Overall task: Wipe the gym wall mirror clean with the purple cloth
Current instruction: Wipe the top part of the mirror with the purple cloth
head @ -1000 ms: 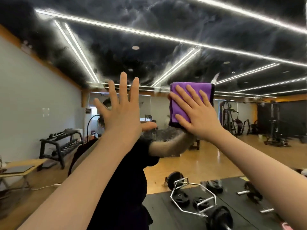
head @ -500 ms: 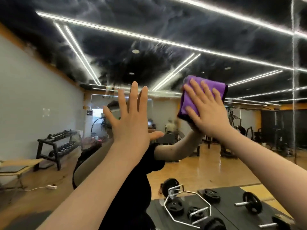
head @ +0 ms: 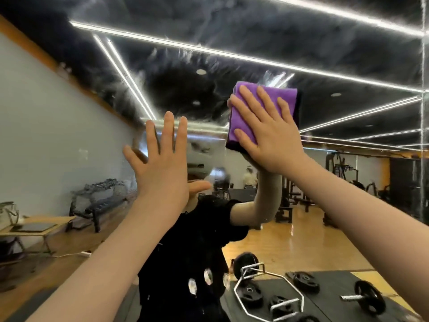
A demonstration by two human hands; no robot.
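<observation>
The wall mirror [head: 290,38] fills the whole view and reflects a dark ceiling with light strips, with hazy smears across its upper part. A folded purple cloth [head: 284,96] lies flat against the glass, right of centre. My right hand [head: 267,133] presses on it with straight, spread fingers. To the left and lower, my left hand [head: 162,168] rests flat on the glass, fingers straight and spread. Between my arms the mirror shows my own reflection in a black shirt.
A vertical mirror seam [head: 423,112] runs down at the far right. Reflected in the glass are a hex bar with weight plates [head: 267,296] on a black mat, a dumbbell rack [head: 102,203], a low wooden table [head: 34,226] and gym machines [head: 343,173].
My right hand has slid the purple cloth upward and to the right on the mirror. The left hand stays flat on the glass. The mirror seam has come into view at the right.
</observation>
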